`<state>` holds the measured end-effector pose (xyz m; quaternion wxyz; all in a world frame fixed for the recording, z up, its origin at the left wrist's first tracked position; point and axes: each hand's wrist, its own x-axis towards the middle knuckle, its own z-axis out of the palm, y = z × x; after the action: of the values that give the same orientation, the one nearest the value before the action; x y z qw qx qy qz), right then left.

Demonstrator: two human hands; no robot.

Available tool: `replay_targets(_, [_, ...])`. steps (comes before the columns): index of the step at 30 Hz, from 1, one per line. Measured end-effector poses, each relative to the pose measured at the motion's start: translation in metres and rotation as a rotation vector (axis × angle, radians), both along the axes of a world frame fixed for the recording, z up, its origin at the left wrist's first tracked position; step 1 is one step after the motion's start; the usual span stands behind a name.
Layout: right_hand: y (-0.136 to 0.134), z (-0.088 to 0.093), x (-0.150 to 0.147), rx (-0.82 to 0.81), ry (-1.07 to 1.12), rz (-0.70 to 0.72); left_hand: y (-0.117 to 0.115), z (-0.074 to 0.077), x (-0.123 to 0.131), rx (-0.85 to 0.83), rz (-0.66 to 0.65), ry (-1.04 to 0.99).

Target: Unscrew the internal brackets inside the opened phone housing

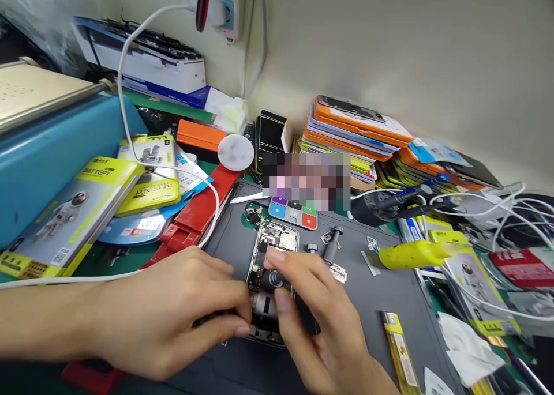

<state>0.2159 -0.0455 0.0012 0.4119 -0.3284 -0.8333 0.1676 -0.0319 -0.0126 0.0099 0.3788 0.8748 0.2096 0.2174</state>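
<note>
An opened phone (282, 233) lies on the grey work mat (359, 303), its inner parts showing. My left hand (186, 308) is closed, thumb and fingers at the phone's lower left edge, gripping it there. Over the middle of the phone, my right hand (322, 314) has its thumb and forefinger around a small dark cylindrical tool (272, 280) with a ringed end. Whether that tool touches the phone's parts I cannot tell. The palm and lower fingers of my right hand cover part of the phone's right side.
Yellow battery boxes (71, 216) and a red tool (190, 213) lie left. A coloured card (294, 211) sits beyond the phone. To the right are a yellow bottle (407, 255), a lighter (399, 352), a razor blade (339, 272) and white cables. Stacked boxes (355, 130) line the wall.
</note>
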Motion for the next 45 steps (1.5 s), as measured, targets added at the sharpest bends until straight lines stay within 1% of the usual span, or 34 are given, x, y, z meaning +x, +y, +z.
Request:
replay_targets(2, [0.001, 0.001, 0.0, -0.03, -0.013, 0.091, -0.001, -0.001, 0.0, 0.101, -0.056, 0.009])
replay_targets(4, [0.001, 0.001, 0.002, -0.027, -0.025, 0.131, -0.002, -0.002, 0.0, 0.205, -0.092, 0.028])
replay_targets(6, [0.002, 0.0, 0.006, 0.033, -0.055, 0.105, -0.004, -0.004, 0.0, 0.316, -0.126, 0.033])
replay_targets(9, [0.003, -0.001, 0.01, 0.187, -0.117, 0.005, -0.006, -0.005, 0.0, 0.434, -0.21, -0.019])
replay_targets(11, [0.003, -0.002, 0.012, 0.201, -0.12, -0.005, -0.006, -0.006, 0.0, 0.448, -0.242, -0.036])
replay_targets(15, [0.004, -0.002, 0.012, 0.159, -0.09, 0.039, -0.006, -0.005, -0.001, 0.444, -0.213, 0.001])
replay_targets(19, [0.005, -0.002, 0.009, 0.124, -0.098, 0.028, -0.004, -0.004, -0.002, 0.441, -0.196, -0.026])
replay_targets(22, [0.006, -0.004, 0.008, 0.128, -0.073, -0.001, -0.003, -0.004, -0.003, 0.353, -0.144, -0.037])
replay_targets(24, [0.006, -0.006, 0.007, 0.124, -0.079, -0.026, -0.001, -0.004, -0.003, 0.254, -0.083, -0.081])
replay_targets(27, [0.006, -0.008, 0.008, 0.098, -0.096, -0.041, 0.002, -0.005, -0.003, 0.022, 0.016, -0.157])
replay_targets(30, [0.005, -0.006, 0.007, 0.145, -0.08, 0.01, 0.005, -0.007, -0.003, -0.259, 0.094, -0.161])
replay_targets(32, [0.006, -0.005, 0.005, 0.179, -0.073, 0.032, 0.007, -0.007, -0.002, -0.374, 0.116, -0.146])
replay_targets(35, [0.006, -0.007, 0.003, 0.185, -0.079, 0.015, 0.007, -0.007, -0.001, -0.413, 0.126, -0.155])
replay_targets(39, [0.001, -0.011, 0.001, 0.149, -0.058, -0.07, 0.006, -0.006, 0.0, -0.422, 0.144, -0.159])
replay_targets(41, [-0.003, -0.01, -0.002, 0.056, 0.076, -0.14, 0.006, -0.006, 0.0, -0.429, 0.154, -0.159])
replay_targets(43, [-0.007, -0.006, -0.005, -0.087, 0.313, -0.217, 0.007, -0.005, 0.001, -0.453, 0.168, -0.157])
replay_targets(45, [-0.01, -0.002, -0.01, -0.224, 0.527, -0.248, 0.007, -0.005, 0.001, -0.507, 0.178, -0.141])
